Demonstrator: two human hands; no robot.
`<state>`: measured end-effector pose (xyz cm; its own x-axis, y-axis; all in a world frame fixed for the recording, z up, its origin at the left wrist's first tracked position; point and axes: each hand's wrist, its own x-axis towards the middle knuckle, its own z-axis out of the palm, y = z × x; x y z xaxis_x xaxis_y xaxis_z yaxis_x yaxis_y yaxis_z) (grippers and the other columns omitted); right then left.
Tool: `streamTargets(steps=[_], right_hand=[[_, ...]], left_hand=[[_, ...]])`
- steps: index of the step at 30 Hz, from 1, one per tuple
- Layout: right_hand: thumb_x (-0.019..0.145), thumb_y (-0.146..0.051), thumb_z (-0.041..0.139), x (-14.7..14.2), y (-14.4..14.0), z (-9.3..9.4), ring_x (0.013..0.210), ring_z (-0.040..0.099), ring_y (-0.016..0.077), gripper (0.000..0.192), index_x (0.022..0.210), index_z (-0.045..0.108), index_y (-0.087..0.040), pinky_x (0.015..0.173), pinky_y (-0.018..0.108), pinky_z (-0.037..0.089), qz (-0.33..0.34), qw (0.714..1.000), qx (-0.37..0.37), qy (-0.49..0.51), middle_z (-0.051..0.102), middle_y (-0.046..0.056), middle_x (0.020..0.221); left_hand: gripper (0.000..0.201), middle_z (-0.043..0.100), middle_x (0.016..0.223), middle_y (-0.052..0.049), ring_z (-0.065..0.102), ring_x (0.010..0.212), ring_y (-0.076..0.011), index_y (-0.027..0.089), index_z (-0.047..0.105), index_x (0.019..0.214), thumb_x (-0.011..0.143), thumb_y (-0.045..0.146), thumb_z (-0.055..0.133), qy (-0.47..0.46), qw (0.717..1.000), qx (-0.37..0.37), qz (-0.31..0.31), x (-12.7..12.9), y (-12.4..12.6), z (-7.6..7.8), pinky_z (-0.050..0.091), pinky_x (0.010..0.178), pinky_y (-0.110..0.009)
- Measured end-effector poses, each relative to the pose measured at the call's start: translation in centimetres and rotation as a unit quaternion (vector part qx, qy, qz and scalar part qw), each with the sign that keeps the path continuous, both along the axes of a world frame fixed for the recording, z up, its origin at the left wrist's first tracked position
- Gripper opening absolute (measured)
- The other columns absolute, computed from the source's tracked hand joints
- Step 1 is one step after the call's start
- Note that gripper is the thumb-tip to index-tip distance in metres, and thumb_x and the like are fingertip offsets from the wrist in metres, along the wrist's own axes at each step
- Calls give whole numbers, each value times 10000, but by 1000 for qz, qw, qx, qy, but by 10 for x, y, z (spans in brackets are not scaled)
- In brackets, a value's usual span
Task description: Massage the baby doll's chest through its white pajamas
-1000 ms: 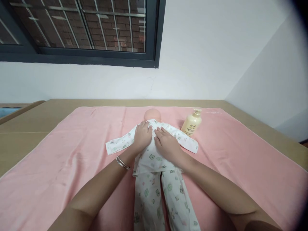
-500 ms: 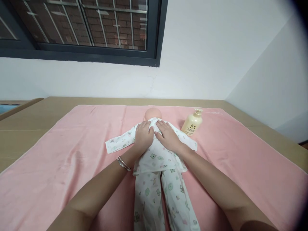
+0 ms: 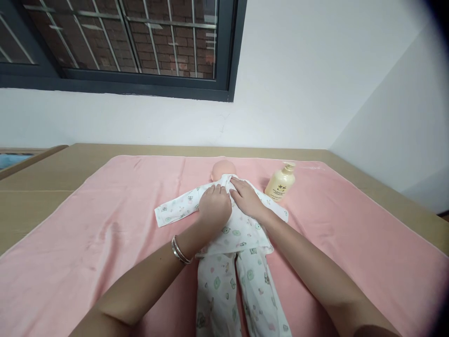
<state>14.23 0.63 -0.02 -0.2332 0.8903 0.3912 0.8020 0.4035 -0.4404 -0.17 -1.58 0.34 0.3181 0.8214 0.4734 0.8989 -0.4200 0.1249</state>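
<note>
On the far left, beyond the pink cloth, we see the bare tan tabletop (image 3: pixel 31 187), and above it the dark-framed window (image 3: pixel 140 86) in the white wall. The pink fabric sheet (image 3: pixel 105 234) covers most of the table, and at its middle lies the baby doll in white pyjamas printed with small green animals (image 3: pixel 238 234), on its back, head pointing toward the wall, legs toward us.

Left of the doll's chest, its sleeve (image 3: pixel 175 209) stretches flat on the sheet. Our left hand (image 3: pixel 213 208), with silver bangles (image 3: pixel 179 250) on the wrist, lies palm down on the doll's chest, fingers loosely curled against the shirt near the collar; we cannot tell whether it pinches the fabric. Just right of it, touching, our right hand (image 3: pixel 247 199) rests flat and open on the doll's upper chest, fingertips at the collar below the bald pink head (image 3: pixel 223 168), grasping nothing.

Right of the doll's head, near its other sleeve, stands a cream-yellow plastic pump bottle (image 3: pixel 279 183), upright on the sheet.
</note>
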Motion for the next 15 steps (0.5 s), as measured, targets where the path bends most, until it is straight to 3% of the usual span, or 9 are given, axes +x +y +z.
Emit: streamTargets(steps=[4,10,15], right_hand=[[923,-252,389,-4,-9,8,1129,544,226,344,1206,571,-179,985,345,371,-3,1000,0,-19,623,84,1242],[951,-309,381,-11,-26,17,1043,556,223,277,1054,614,-200,916,321,390,-24,998,2,-66,674,75,1061],[988,-409,301,-13,-15,8,1248,465,260,427,1251,551,-184,1036,388,320,-72,995,-13,-69,566,103,1337]], left_hand=[[382,597,1278,-150,507,1227,-273,97,564,1218,925,273,394,-72,997,-35,4,-4,14,-4,362,1066,-414],[432,498,1405,-152,421,1326,-258,100,502,1293,940,293,348,-107,989,-103,11,-11,44,-14,292,1114,-433],[393,551,1332,-161,460,1274,-292,106,540,1240,937,272,354,-63,995,-73,20,-7,28,-5,311,1085,-457]])
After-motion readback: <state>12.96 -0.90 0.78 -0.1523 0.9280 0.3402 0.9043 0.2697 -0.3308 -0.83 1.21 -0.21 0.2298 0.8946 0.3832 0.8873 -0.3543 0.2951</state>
